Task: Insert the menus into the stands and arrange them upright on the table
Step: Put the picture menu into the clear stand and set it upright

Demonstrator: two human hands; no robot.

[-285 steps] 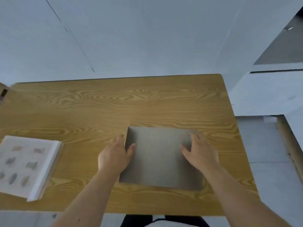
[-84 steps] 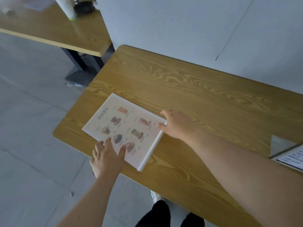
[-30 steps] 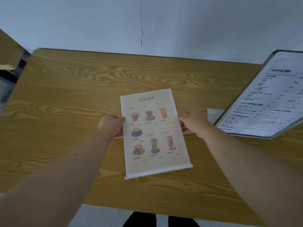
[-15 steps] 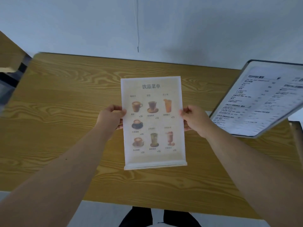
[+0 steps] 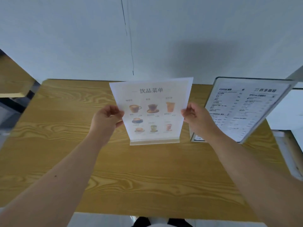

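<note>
At a wood-grain table (image 5: 65, 158) pushed against a pale wall (image 5: 65, 38), a person holds a clear stand carrying a drinks menu (image 5: 151, 110) upright over the middle of the tabletop, its printed face toward the camera and its base strip (image 5: 154, 142) at or just above the surface; whether it already touches cannot be told. To the right, a second stand with a black-and-white coffee menu (image 5: 244, 107) is already on the table, leaning back toward the wall, near the drinks menu but apart from it. The left hand (image 5: 106, 118) pinches the drinks menu's left edge between thumb and curled fingers; the right hand (image 5: 196, 117) does the same on the right edge, at about mid-height on each side. The step in hand appears to be setting this stand down to stand on its own. Done well, that likely means lowering the base flat and square to the table edge, keeping both grips level so the sheet does not twist or ride up out of its slot, then easing one hand off at a time to test that it balances. Leaving a clear gap from the neighbouring stand should keep either from being knocked as the hands come away.
</note>
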